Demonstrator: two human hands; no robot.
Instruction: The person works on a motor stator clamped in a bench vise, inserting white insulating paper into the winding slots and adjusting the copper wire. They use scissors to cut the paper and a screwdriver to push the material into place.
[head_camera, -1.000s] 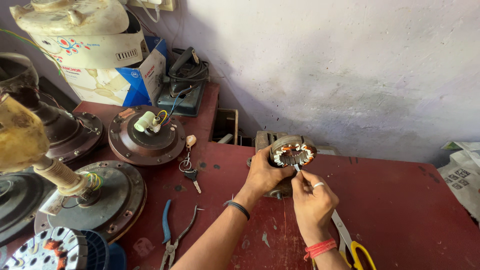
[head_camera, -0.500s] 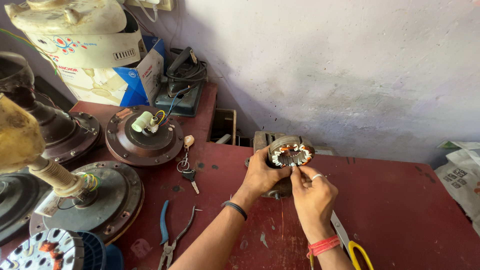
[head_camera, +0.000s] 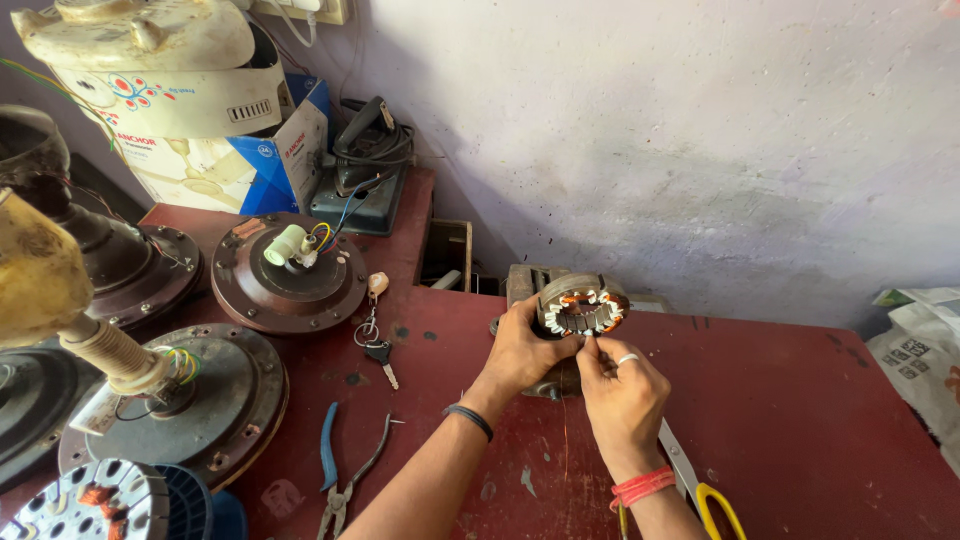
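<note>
A round motor stator (head_camera: 583, 310) with copper coils and white insulation stands on its edge over the red table (head_camera: 800, 430). My left hand (head_camera: 522, 350) grips its lower left side. My right hand (head_camera: 622, 398), with a ring on one finger, has its fingertips pinched together at the stator's lower rim, on what looks like a thin wire. A dark band circles my left wrist, and red thread my right.
Yellow-handled scissors (head_camera: 700, 490) lie under my right forearm. Blue-handled pliers (head_camera: 340, 470) and a key bunch (head_camera: 375, 335) lie to the left. Brown fan motor housings (head_camera: 290, 275) (head_camera: 190, 400), cardboard boxes (head_camera: 220, 150) and a dark iron (head_camera: 370, 150) crowd the left side.
The view has shifted slightly. Both hands stay at the stator, and my right fingertips have moved a little along its lower rim.
</note>
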